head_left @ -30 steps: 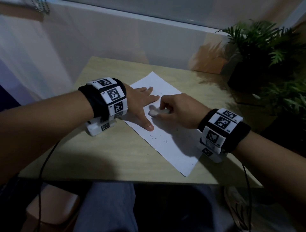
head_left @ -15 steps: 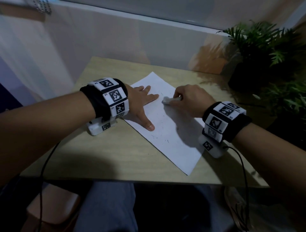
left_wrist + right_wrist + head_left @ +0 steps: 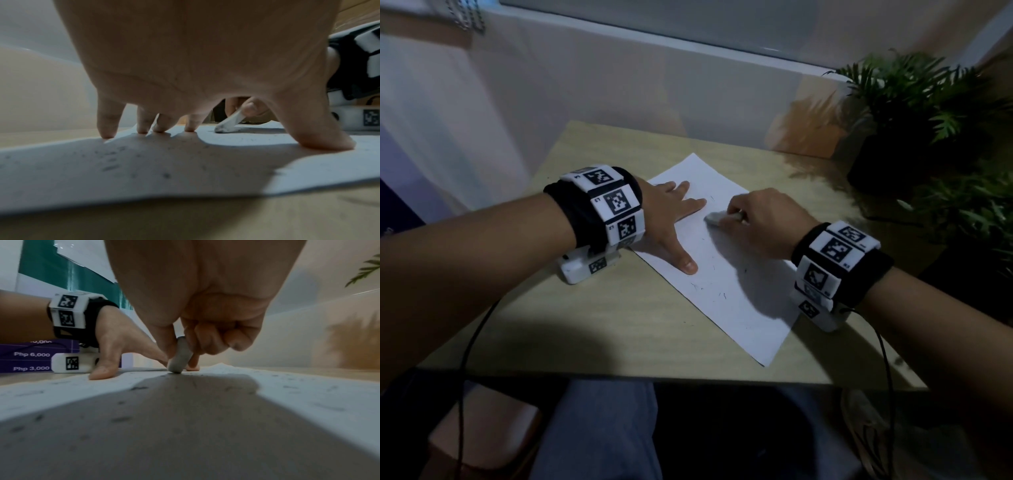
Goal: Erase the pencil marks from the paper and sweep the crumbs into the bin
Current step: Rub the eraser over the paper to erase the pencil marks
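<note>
Two hands on paper [image 3: 736, 301]; left hand [image 3: 671, 219] flat, fingers spread, pinning its left side; right hand [image 3: 756, 219] pinches eraser [image 3: 717, 218], tip down mid-sheet. Remaining marks lie nearer than the eraser; right hand closest. Bin not visible.

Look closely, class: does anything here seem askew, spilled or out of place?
The paper lies skewed to the table edge, and dark crumbs are scattered over it. The eraser tip looks dirty grey. Otherwise nothing stands out.
</note>
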{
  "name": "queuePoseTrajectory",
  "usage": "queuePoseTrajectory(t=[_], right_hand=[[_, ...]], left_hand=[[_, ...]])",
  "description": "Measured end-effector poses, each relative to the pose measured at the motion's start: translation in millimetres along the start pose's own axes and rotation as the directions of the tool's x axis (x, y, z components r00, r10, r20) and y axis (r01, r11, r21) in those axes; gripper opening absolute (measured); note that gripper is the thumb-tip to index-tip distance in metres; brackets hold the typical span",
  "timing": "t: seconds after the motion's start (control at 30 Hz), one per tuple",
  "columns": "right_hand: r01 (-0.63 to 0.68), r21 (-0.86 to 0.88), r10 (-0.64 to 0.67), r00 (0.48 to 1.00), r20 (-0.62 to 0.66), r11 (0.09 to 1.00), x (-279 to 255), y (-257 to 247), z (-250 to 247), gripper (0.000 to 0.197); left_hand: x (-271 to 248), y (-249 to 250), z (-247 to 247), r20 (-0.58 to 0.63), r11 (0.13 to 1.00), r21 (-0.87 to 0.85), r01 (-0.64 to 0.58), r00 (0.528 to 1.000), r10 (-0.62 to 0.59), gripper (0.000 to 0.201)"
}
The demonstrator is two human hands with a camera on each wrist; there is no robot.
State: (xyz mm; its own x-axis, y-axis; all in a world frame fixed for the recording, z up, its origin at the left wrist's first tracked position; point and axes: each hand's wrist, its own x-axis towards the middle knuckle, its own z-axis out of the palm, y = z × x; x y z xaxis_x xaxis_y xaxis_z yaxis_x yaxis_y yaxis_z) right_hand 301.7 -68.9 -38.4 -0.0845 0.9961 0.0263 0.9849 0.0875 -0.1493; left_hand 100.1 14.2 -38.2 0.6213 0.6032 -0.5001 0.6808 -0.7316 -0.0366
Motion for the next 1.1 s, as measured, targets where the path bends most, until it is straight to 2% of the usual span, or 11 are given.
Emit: queuePoseTrajectory(t=[0.07,0.17,0.27,0.37,0.53,0.7,0.77,0.83,0.9,1.03,1.1], right_hand=[[0.073,0.036,-0.074,0.997,0.033,0.997,-6,-4,-2,0.05],[0.033,0.06,-0.035,0.999,0.028,0.998,-7,2,-7,0.051],[0.018,0.034,-0.018,1.0,0.02,0.999,-5,7,-18,0.039],[0.041,0.09,-0.042,0.999,0.013,0.995,1,5,-27,0.029],[0.067,0.072,-0.068,0.997,0.025,0.995,6,-3,-11,0.023],[-0.097,0.05,0.097,0.995,-0.004,0.994,6,4,-5,0.035],[-0.058,0.07,0.059,0.998,-0.013,0.996,3,0,-4,0.039],[0.002,0.133,-0.008,0.999,0.042,0.991,-2,-3,-5,0.049],[-0.03,0.186,0.013,0.996,0.093,0.982,-2,1,-9,0.056],[-0.159,0.087,0.161,0.987,-0.022,0.983,4,19,-13,0.043],[-0.097,0.115,0.102,0.994,-0.035,0.989,1,14,-10,0.038]], left_hand=[[1,-1,1,-0.015,1.0,0.007,0.0,1.0,0.0,0.149],[2,-1,1,-0.021,1.0,0.009,-0.007,1.0,0.007,0.143],[2,-2,0,-0.031,1.0,0.006,-0.008,0.999,0.008,0.138],[1,-2,-5,-0.019,1.0,-0.008,-0.021,1.0,0.021,0.133],[-5,4,-14,-0.012,0.997,-0.035,-0.064,0.998,0.063,0.122],[-2,1,-10,-0.02,0.999,-0.017,-0.037,0.999,0.037,0.128],[2,-1,-8,-0.028,0.999,-0.017,-0.041,0.999,0.04,0.13],[2,-3,-6,-0.032,0.999,-0.019,-0.045,0.999,0.044,0.131],[1,-3,-6,-0.033,0.999,-0.02,-0.043,0.999,0.042,0.13],[1,-2,-5,-0.027,0.999,-0.019,-0.039,0.999,0.038,0.13],[2,-2,-4,-0.027,0.999,-0.018,-0.038,0.999,0.038,0.131]])
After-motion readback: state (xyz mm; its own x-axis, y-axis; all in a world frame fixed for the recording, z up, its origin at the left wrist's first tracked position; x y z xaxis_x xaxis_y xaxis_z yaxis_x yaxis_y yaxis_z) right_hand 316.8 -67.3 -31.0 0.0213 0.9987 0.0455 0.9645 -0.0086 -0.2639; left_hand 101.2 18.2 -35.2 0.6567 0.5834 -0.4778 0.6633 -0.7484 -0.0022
